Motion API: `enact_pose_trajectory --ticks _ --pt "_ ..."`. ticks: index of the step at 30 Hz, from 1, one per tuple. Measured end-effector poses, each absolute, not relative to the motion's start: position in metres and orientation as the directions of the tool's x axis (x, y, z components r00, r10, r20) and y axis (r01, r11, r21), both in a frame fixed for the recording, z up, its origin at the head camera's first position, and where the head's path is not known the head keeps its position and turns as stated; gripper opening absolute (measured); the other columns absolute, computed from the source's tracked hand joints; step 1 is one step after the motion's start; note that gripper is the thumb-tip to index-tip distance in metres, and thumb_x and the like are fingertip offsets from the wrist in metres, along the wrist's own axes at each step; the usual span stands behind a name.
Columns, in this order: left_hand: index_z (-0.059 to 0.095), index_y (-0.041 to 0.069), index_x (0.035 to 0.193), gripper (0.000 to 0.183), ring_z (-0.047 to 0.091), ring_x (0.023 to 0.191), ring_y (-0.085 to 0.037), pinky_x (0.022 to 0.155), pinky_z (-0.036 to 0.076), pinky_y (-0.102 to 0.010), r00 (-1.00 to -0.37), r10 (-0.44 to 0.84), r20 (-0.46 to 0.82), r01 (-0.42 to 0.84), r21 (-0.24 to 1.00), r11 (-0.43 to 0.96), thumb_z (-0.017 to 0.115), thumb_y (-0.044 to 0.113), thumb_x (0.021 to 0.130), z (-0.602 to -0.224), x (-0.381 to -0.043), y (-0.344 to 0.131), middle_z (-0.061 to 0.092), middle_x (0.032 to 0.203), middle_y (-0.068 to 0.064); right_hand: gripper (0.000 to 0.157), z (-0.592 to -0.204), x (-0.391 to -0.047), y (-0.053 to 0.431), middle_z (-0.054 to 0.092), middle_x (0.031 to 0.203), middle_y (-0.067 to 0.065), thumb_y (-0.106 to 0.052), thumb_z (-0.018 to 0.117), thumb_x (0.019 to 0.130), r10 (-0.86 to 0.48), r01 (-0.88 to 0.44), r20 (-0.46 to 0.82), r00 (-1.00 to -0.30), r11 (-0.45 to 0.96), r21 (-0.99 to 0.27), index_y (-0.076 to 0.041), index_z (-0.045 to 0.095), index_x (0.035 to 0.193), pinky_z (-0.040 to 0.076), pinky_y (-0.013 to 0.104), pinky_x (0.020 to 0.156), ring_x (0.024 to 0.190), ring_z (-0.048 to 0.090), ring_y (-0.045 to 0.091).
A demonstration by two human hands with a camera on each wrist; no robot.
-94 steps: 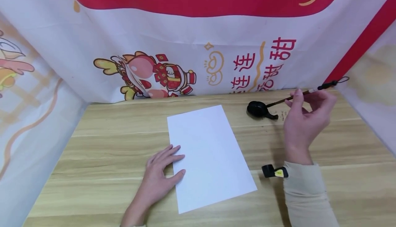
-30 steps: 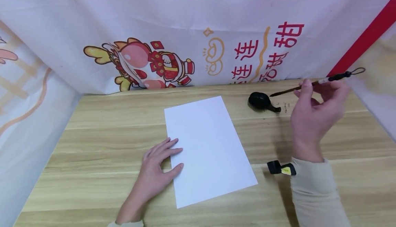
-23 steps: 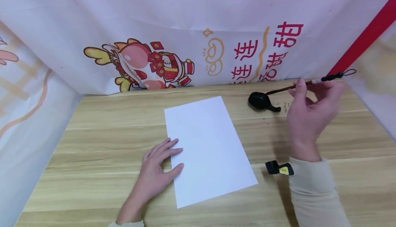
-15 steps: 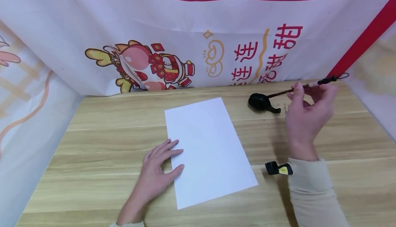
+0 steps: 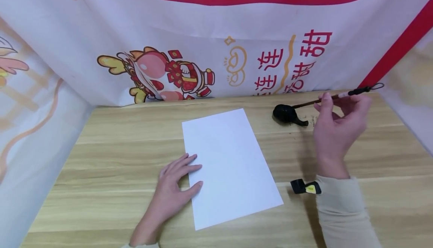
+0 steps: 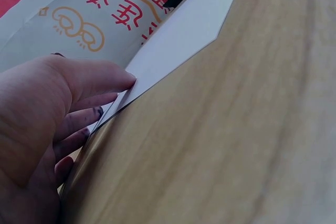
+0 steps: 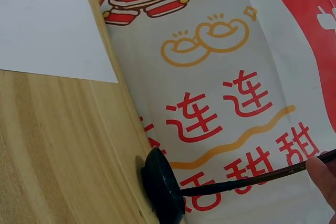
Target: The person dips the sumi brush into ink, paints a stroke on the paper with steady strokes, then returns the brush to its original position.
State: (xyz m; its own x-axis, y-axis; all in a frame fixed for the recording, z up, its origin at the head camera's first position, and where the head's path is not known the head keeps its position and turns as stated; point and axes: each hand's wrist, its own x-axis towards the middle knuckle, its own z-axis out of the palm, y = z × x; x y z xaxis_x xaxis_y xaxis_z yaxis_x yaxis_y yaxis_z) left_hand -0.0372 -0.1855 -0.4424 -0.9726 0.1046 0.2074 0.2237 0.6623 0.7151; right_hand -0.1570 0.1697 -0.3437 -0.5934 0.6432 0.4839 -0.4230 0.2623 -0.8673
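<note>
My right hand (image 5: 338,131) pinches a writing brush (image 5: 359,91) by its shaft, with the loop end pointing to the upper right. The brush's dark tip meets the rim of a small black ink dish (image 5: 285,114) with a curved handle; in the right wrist view the brush (image 7: 247,183) slants onto the side of the dish (image 7: 159,184). A white sheet of paper (image 5: 230,165) lies at a slight angle on the table. My left hand (image 5: 174,188) rests on its left edge, fingers spread and fairly straight; the thumb touches the paper (image 6: 178,35) in the left wrist view.
The wooden table (image 5: 115,165) meets a printed white and red cloth (image 5: 189,26) at its back edge. Similar cloth hangs at both sides. Dark specks mark the table beside the dish. A black strap device (image 5: 305,186) sits at my right wrist.
About a second ago the brush tip stood just off the dish; it has since come back left to the dish rim. The left hand and paper stay put, and the camera view has shifted slightly.
</note>
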Motion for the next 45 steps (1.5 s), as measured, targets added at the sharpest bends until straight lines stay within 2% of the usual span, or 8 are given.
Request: enact_pose_trajectory --ticks 5,10,15,18,28,32,38,45 --pt "0.078 0.02 0.127 0.044 0.049 0.154 -0.034 0.124 0.021 -0.068 -0.973 0.1 0.207 0.22 0.715 0.663 0.09 0.017 0.084 -0.444 -0.033 -0.184 0.063 0.157 0.0 0.019 -0.348 -0.154 0.175 0.071 0.106 -0.004 -0.014 0.072 0.102 0.65 -0.398 0.465 -0.601 0.26 -0.88 -0.013 0.06 0.116 0.064 0.022 0.08 0.097 0.076 0.015" --pt "0.078 0.019 0.127 0.044 0.05 0.153 -0.035 0.123 0.021 -0.069 -0.972 0.106 0.212 0.227 0.712 0.664 0.09 0.017 0.084 -0.443 -0.03 -0.183 0.063 0.157 -0.001 0.023 -0.346 -0.151 0.182 0.071 0.11 -0.002 -0.013 0.073 0.101 0.668 -0.428 0.479 -0.569 0.255 -0.867 -0.011 0.059 0.12 0.064 0.022 0.08 0.099 0.076 0.016" --pt "0.078 0.02 0.127 0.044 0.05 0.153 -0.034 0.123 0.022 -0.069 -0.97 0.107 0.22 0.233 0.7 0.675 0.089 0.017 0.085 -0.439 -0.031 -0.186 0.063 0.157 0.0 0.021 -0.349 -0.155 0.178 0.074 0.105 0.0 -0.012 0.075 0.1 0.649 -0.457 0.499 -0.574 0.251 -0.853 -0.01 0.059 0.114 0.065 0.023 0.078 0.097 0.077 0.019" --pt "0.078 0.02 0.127 0.044 0.049 0.153 -0.035 0.123 0.021 -0.07 -0.969 0.108 0.224 0.237 0.698 0.675 0.09 0.017 0.085 -0.438 -0.032 -0.187 0.063 0.157 0.0 0.018 -0.35 -0.156 0.176 0.073 0.103 -0.004 -0.013 0.074 0.1 0.647 -0.432 0.49 -0.584 0.263 -0.863 -0.012 0.06 0.111 0.064 0.022 0.078 0.097 0.077 0.016" --pt "0.078 0.02 0.128 0.044 0.049 0.154 -0.034 0.124 0.021 -0.07 -0.971 0.101 0.215 0.225 0.697 0.681 0.09 0.018 0.085 -0.441 -0.033 -0.186 0.063 0.157 0.0 0.022 -0.345 -0.155 0.178 0.07 0.11 -0.006 -0.016 0.075 0.101 0.641 -0.475 0.559 -0.525 0.324 -0.818 -0.009 0.061 0.117 0.063 0.019 0.079 0.1 0.077 0.019" --pt "0.078 0.02 0.128 0.045 0.049 0.154 -0.033 0.124 0.02 -0.07 -0.973 0.1 0.21 0.221 0.699 0.68 0.09 0.019 0.085 -0.441 -0.035 -0.185 0.062 0.158 0.0 0.019 -0.351 -0.16 0.175 0.072 0.105 -0.008 -0.012 0.076 0.1 0.615 -0.491 0.575 -0.54 0.325 -0.808 -0.011 0.062 0.113 0.063 0.02 0.077 0.094 0.078 0.015" --pt "0.078 0.02 0.128 0.046 0.048 0.154 -0.033 0.125 0.02 -0.07 -0.976 0.097 0.197 0.209 0.705 0.678 0.09 0.019 0.084 -0.443 -0.035 -0.184 0.062 0.158 0.0 0.016 -0.355 -0.161 0.175 0.069 0.101 -0.013 -0.013 0.075 0.1 0.617 -0.43 0.549 -0.564 0.348 -0.833 -0.016 0.062 0.11 0.062 0.017 0.077 0.09 0.075 0.009" --pt "0.077 0.021 0.129 0.045 0.048 0.155 -0.033 0.125 0.019 -0.069 -0.977 0.099 0.188 0.205 0.709 0.675 0.089 0.02 0.086 -0.442 -0.036 -0.184 0.061 0.159 0.002 0.02 -0.349 -0.159 0.181 0.071 0.107 -0.012 -0.017 0.076 0.1 0.625 -0.476 0.606 -0.492 0.39 -0.788 -0.009 0.065 0.114 0.061 0.016 0.077 0.094 0.077 0.013"
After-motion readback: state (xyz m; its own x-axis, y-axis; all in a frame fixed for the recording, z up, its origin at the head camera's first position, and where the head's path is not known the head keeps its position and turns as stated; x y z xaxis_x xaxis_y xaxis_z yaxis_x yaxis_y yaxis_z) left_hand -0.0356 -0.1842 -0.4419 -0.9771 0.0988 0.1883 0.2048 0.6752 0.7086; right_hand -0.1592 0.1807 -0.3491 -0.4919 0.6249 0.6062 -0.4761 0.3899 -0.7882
